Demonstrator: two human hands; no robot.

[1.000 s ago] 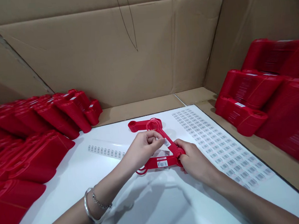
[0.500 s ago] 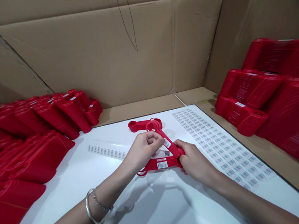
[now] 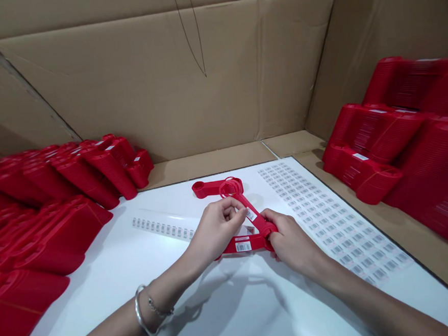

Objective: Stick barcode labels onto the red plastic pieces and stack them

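Note:
A fanned set of red plastic measuring spoons (image 3: 245,207) lies in the middle of the white board (image 3: 233,300). Two of its handles carry small white barcode stickers (image 3: 243,246). My right hand (image 3: 290,242) grips the joined handle ends at the lower right. My left hand (image 3: 218,230) has its fingers curled over the upper handle, fingertips pinched close to the sticker there. A silver bangle and a thin chain bracelet (image 3: 149,311) sit on my left wrist.
A sheet of barcode stickers (image 3: 327,217) lies at the right of the board, and a strip of them (image 3: 161,227) at the left. Stacks of red spoon sets stand to the left (image 3: 57,200) and right (image 3: 406,135). Cardboard walls (image 3: 164,80) close in the back.
My left hand and forearm have shifted slightly to the right, over the lower handle's left end. The right hand and the spoon set have stayed in place.

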